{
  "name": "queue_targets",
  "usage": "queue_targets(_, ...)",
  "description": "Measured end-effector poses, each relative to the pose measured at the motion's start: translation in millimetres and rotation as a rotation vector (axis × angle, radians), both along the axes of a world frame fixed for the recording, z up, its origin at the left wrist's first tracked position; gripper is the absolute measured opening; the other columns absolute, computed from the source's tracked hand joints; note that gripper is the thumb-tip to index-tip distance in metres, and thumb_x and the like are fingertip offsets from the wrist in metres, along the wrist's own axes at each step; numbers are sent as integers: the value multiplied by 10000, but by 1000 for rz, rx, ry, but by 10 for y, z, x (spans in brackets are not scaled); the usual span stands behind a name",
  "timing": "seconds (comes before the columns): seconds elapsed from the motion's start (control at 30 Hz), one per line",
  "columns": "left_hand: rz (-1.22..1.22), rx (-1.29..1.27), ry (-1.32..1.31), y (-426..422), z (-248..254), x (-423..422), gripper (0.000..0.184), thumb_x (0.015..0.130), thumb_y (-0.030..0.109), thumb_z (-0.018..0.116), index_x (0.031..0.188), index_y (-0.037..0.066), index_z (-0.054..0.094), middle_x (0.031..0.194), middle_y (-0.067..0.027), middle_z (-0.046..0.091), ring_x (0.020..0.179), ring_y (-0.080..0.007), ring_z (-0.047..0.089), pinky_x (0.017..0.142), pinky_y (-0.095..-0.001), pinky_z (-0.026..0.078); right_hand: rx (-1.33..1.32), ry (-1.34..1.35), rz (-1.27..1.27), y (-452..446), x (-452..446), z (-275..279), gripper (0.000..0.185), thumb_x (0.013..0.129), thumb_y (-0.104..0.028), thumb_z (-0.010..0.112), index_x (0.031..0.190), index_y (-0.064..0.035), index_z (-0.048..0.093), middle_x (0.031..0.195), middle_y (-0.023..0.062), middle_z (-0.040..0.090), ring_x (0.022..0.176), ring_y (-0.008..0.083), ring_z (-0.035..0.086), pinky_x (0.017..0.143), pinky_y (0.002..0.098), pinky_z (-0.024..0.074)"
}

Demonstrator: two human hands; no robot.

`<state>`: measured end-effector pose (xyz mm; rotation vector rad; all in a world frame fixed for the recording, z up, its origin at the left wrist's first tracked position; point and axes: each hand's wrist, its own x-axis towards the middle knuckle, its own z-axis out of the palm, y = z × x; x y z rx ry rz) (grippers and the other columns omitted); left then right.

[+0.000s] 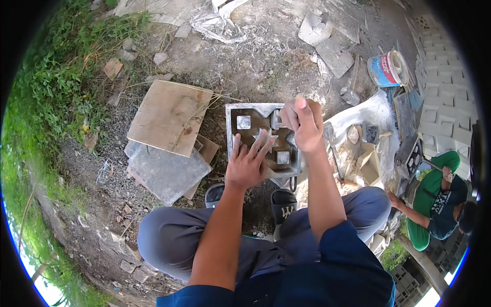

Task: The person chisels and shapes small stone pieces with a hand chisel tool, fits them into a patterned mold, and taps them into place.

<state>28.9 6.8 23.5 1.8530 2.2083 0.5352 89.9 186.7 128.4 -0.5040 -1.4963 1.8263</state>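
Observation:
Between my knees lies a square grey block mould with a raised rim, square studs and a star shape in its middle. My left hand rests on its near left part, fingers spread over the star and the recesses. Above the upper right corner of the mould is my right hand, closed in a fist with the thumb pointing up. Whatever its curled fingers hold, if anything, is hidden. A dark loop sticks out at the near right corner of the mould.
Stacked at left are a wooden board and a grey slab. At right, a white sack carries sandy material and a trowel-like tool. Beyond stand a paint bucket and piled blocks. Another person works at far right.

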Motion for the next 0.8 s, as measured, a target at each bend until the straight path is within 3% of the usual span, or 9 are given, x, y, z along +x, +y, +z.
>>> queue_targets(0.03, 1, -9, -12, 0, 0, 17, 732, 862, 190, 600, 1567, 272, 424, 1612, -18, 430, 877, -301, 658, 1265, -556, 206, 102, -199, 39, 54, 32, 41, 580, 1101, -303, 463, 576, -72, 376, 493, -19, 319, 437, 95, 259, 453, 314, 189)
queue_targets(0.13, 15, -24, -13, 38, -2, -42, 740, 860, 185, 609, 1569, 275, 420, 1610, -20, 432, 877, -305, 653, 1263, -557, 210, 351, -3, 92, -11, 124, 176, 538, 1105, -231, 463, 601, -55, 391, 524, -11, 337, 464, 101, 293, 470, 306, 208)
queue_targets(0.17, 18, -4, -7, 26, -9, -37, 730, 862, 190, 605, 1565, 274, 428, 1610, -21, 433, 878, -303, 652, 1263, -558, 210, 169, 38, 54, -65, 137, 169, 582, 1081, -281, 524, 575, -31, 381, 489, -2, 358, 442, 120, 287, 452, 325, 226)
queue_targets(0.33, 0, -20, -1, 3, -21, -7, 737, 861, 189, 608, 1570, 272, 424, 1617, -24, 424, 876, -302, 652, 1261, -559, 211, 95, -21, -56, 64, 139, 32, 577, 1080, -234, 497, 551, -34, 383, 480, 2, 342, 433, 115, 298, 453, 323, 221)
queue_targets(0.43, 7, -12, -20, 1, -39, -25, 737, 863, 190, 604, 1572, 272, 422, 1618, -28, 427, 877, -307, 653, 1261, -560, 208, -48, 203, 33, 73, 223, 82, 585, 1070, -247, 529, 536, -74, 364, 495, -11, 310, 436, 112, 278, 464, 324, 198)
queue_targets(0.53, -8, 3, -10, 12, -11, -6, 735, 865, 191, 599, 1573, 269, 421, 1622, -32, 421, 885, -311, 657, 1261, -561, 207, -164, 118, -24, 201, 131, -46, 568, 1074, -218, 497, 540, -74, 369, 494, -8, 317, 434, 114, 262, 464, 324, 197)
queue_targets(0.67, -2, -36, 3, 25, -17, -33, 737, 865, 188, 604, 1574, 267, 419, 1620, -36, 420, 881, -315, 656, 1257, -567, 212, 15, 156, 26, 160, 205, 10, 552, 1070, -227, 513, 562, -72, 364, 495, -3, 310, 435, 118, 277, 461, 324, 196)
queue_targets(0.8, -6, 20, -10, -2, -3, -4, 726, 871, 184, 599, 1569, 275, 424, 1621, -28, 420, 869, -318, 658, 1258, -565, 214, -18, 90, -39, 150, 96, -82, 553, 1067, -203, 512, 551, -62, 372, 486, 0, 313, 432, 118, 285, 458, 326, 196)
